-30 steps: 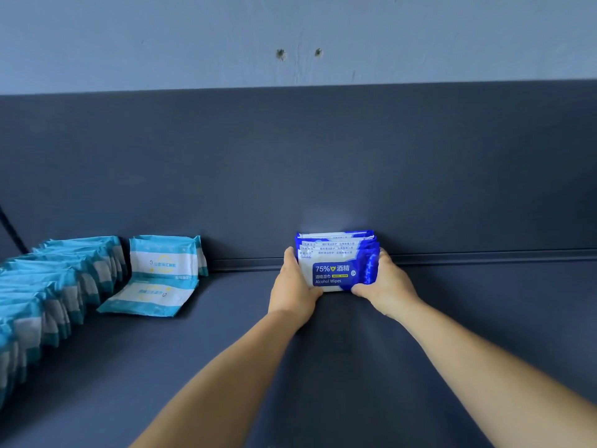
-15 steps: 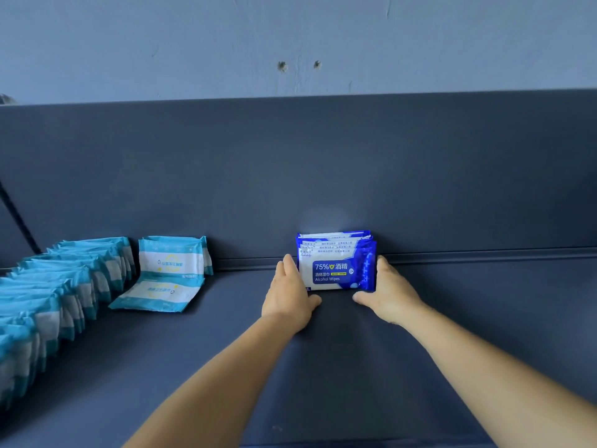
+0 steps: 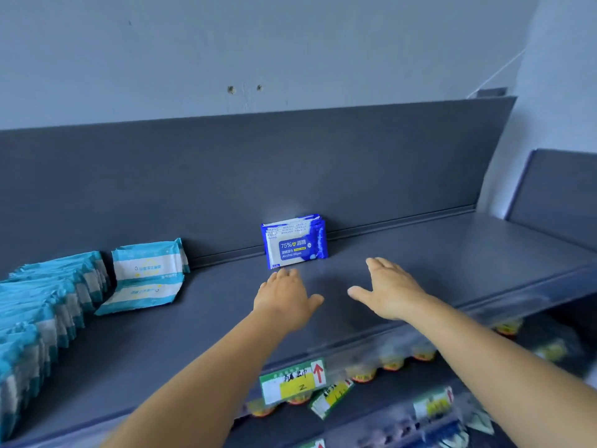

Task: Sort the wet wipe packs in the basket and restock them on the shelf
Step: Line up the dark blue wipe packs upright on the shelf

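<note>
A small stack of dark blue alcohol wipe packs (image 3: 294, 242) stands upright against the back panel of the dark grey shelf (image 3: 403, 253). My left hand (image 3: 284, 294) hovers just in front of the stack, fingers spread, holding nothing. My right hand (image 3: 389, 289) is to the right and nearer me, also spread and empty. Neither hand touches the packs. A long row of light blue wipe packs (image 3: 38, 305) runs along the shelf's left side. Two more light blue packs (image 3: 147, 276) sit beside that row, one upright and one lying flat.
The shelf's front edge carries a green and yellow price label with a red arrow (image 3: 292, 381). Below it a lower shelf holds cans with orange rims (image 3: 392, 363) and more labels. A second grey shelf unit (image 3: 555, 195) stands at the right.
Both hands let go of the dark blue packs and pulled back toward me, opening. The view has backed away, revealing the shelf's front edge and the lower shelf.
</note>
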A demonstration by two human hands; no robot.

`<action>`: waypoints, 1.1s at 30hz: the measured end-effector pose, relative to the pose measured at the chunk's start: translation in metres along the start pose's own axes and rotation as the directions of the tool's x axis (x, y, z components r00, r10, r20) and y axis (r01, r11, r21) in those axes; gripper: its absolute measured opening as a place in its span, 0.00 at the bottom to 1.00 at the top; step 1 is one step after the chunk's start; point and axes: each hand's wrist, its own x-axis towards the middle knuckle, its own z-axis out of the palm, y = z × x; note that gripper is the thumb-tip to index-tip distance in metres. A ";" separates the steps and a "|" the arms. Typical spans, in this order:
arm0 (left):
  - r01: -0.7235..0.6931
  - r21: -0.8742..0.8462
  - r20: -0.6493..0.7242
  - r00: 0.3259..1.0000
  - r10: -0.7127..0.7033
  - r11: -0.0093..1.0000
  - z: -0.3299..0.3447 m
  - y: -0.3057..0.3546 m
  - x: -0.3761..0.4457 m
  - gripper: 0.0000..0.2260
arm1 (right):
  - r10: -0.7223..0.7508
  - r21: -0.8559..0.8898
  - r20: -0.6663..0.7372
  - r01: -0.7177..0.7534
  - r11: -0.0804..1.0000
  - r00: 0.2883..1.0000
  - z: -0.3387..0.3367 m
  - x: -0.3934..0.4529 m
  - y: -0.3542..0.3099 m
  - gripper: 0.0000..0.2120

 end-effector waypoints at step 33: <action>-0.819 -0.268 0.453 0.359 0.816 0.508 0.237 0.340 -0.412 0.24 | 0.848 0.144 0.088 -0.849 0.508 0.523 0.114 -0.604 0.284 0.26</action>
